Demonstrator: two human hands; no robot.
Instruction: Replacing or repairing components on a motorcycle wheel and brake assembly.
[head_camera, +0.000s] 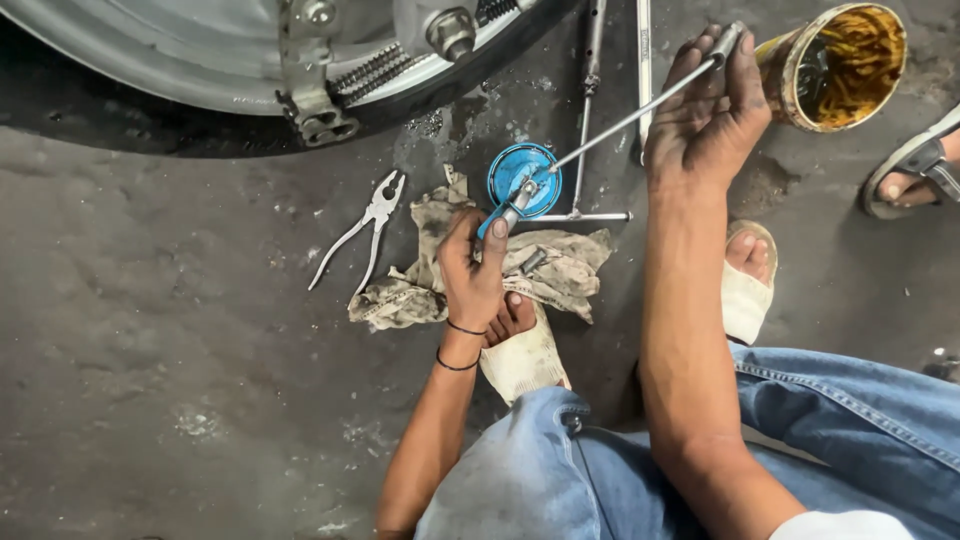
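Note:
My left hand (472, 268) grips the blue handle of a tool over a round blue tin (522, 176) on the concrete floor. A long thin metal rod (640, 108) runs from that tin up to my right hand (706, 110), which is closed around the rod's far end. Both hands are smeared with dark grease. A dirty rag (545, 272) lies under my left hand, with small metal parts on it.
Silver pliers (366, 228) lie left of the rag. A motorcycle wheel and chain (330, 60) fill the top left. An open grease can (838, 66) sits top right, beside another person's sandalled foot (915, 170). More rods (592, 110) lie on the floor.

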